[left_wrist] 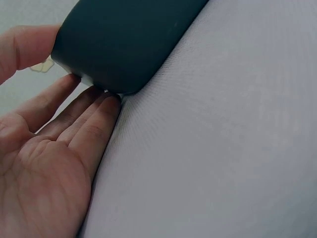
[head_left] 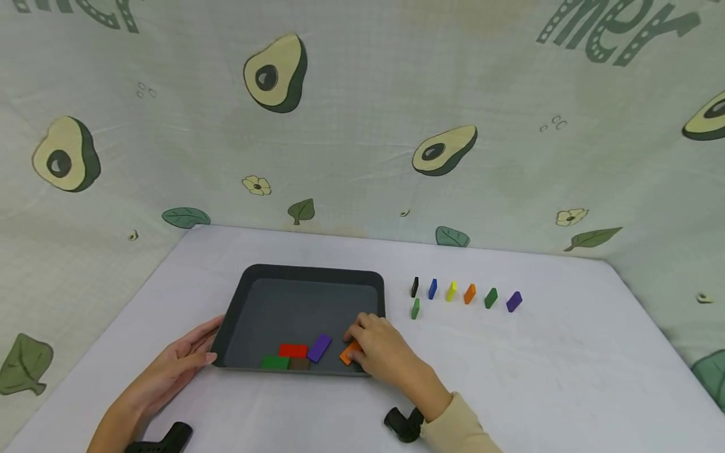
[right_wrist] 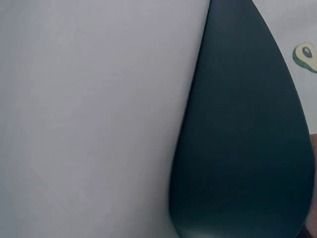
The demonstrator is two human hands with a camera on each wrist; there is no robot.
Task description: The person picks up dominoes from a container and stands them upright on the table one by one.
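Cropped sleeve (head_left: pixel 461 429); right hand (head_left: pixel 382 347) partly covers 1 orange block (head_left: pixel 347 356).

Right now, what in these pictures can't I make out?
Head view: part of the orange block, hidden by the right hand; the tops of the green lettering, cut off by the top edge.
Left wrist view: most of the tray, cut off by the top edge; part of the left hand, by the left edge.
Right wrist view: whatever lies inside the tray, hidden behind its wall.

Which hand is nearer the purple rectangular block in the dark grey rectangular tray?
Right. Right hand: just right of the purple block. Left hand: farther left, holding the tray.
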